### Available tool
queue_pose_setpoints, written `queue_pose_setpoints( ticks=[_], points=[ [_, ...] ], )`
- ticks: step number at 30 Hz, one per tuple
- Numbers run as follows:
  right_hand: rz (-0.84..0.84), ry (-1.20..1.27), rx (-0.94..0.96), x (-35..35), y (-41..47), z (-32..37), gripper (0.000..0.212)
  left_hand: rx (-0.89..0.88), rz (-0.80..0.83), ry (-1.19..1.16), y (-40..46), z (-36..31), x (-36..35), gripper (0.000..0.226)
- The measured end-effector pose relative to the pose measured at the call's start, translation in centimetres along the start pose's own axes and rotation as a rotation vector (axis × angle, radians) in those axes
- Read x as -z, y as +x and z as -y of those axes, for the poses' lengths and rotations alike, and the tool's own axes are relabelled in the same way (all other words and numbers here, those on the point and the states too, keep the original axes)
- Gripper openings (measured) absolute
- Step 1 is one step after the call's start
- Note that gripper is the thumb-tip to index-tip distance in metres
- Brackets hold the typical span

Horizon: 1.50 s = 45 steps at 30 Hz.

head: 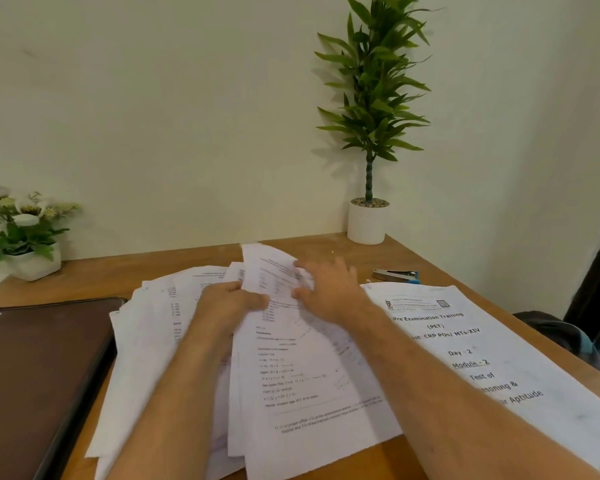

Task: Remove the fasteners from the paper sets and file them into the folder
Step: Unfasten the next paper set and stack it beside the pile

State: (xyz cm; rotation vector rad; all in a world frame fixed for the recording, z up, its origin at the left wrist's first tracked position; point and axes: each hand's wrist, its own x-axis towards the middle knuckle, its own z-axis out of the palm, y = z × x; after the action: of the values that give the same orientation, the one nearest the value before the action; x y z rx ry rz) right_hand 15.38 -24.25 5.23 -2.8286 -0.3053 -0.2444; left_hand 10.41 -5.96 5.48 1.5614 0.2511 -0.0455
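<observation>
A loose heap of printed sheets (174,341) covers the middle of the wooden table (194,261). My left hand (229,303) grips the left edge of a raised set of pages (298,368), its thumb on top. My right hand (329,289) lies on the upper part of that set with its fingers spread, bending the top sheet (267,265) upward. Another paper set (482,362), titled Pre Examination Training, lies on the right. A dark brown folder (39,375) lies closed on the left. No fastener is visible on the pages.
A staple remover with a blue end (397,275) sits behind the right paper set. A tall potted plant (368,220) stands at the back right, a small flower pot (32,261) at the back left. A dark bag (561,334) lies past the table's right edge.
</observation>
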Motion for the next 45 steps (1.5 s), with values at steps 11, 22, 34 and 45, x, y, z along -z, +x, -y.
queue_pose_setpoints(
  ticks=[11, 22, 34, 45],
  points=[
    [0.106, 0.28, 0.094, -4.4, -1.9, 8.3, 0.102, -0.129, -0.061, -0.047, -0.1, 2.0, 4.3, 0.022],
    [-0.144, 0.321, 0.245, -3.5, -1.4, 8.3, 0.07, -0.232, -0.194, -0.043, 0.8, 1.8, 4.1, 0.018],
    [-0.153, 0.447, 0.207, -3.1, -2.9, 7.3, 0.07, -0.321, -0.106, 0.008, -0.6, 1.3, 4.2, 0.029],
    [-0.161, 0.379, 0.196, -2.5, -2.7, 5.4, 0.013, -0.283, -0.298, 0.661, 1.7, 2.9, 5.1, 0.044]
  ],
)
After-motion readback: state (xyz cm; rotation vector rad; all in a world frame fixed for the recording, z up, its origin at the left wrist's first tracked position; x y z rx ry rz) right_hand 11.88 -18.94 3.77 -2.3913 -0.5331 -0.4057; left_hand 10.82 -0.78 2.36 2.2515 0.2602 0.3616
